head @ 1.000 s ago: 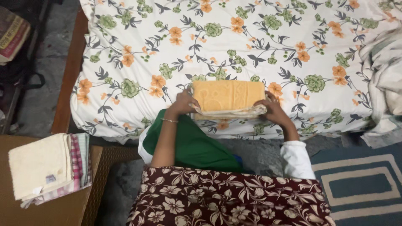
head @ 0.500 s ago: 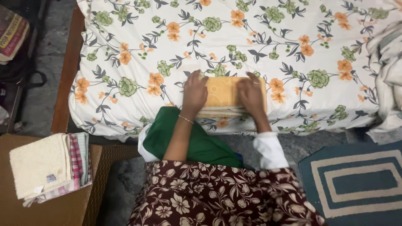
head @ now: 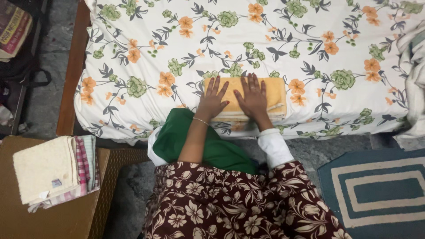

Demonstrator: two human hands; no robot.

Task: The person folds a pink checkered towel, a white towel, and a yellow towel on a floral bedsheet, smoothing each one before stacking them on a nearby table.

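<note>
A folded orange towel (head: pixel 275 91) lies near the front edge of a bed covered by a white floral sheet (head: pixel 212 44). My left hand (head: pixel 212 101) rests flat on the towel's left half, fingers spread. My right hand (head: pixel 252 96) lies flat on its middle, fingers spread too. Both palms press down on the towel and neither grips it. A thin bracelet circles my left wrist. A green cloth (head: pixel 208 141) drapes under my left forearm.
A stack of folded towels (head: pixel 53 172), cream on top with pink check below, sits on a brown wicker stand (head: pixel 57 221) at lower left. Crumpled white laundry (head: pixel 414 66) lies at the bed's right edge. A blue striped rug (head: pixel 376 190) covers the floor at right.
My hands moved from the towel's ends onto its top, then slid toward me and flattened with fingers spread. The towel stays in place.
</note>
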